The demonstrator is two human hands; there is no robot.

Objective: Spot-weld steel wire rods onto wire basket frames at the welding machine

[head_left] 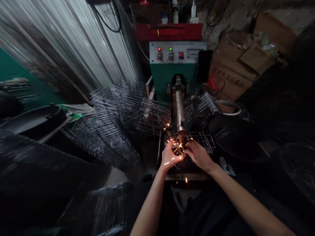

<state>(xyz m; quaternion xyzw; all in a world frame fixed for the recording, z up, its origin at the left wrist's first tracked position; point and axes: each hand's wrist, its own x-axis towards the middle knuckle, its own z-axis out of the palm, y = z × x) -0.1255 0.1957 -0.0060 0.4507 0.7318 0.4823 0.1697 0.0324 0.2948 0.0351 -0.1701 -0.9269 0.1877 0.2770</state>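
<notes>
Orange sparks fly from under the tip of a spot welder's metal arm, which reaches toward me from a green machine. Below that tip lies a wire grid. My left hand is at the grid's left side, thumb pointing right, fingers curled near the sparks. On the other side, my right hand pinches at the grid close to the welding point. Glare and sparks hide exactly what small parts the fingertips hold.
Stacked wire racks stand to the left, with more wire panels right of the welder arm. A cardboard box leans at the back right. A red toolbox sits atop the machine, and a phone-like black slab is on its front.
</notes>
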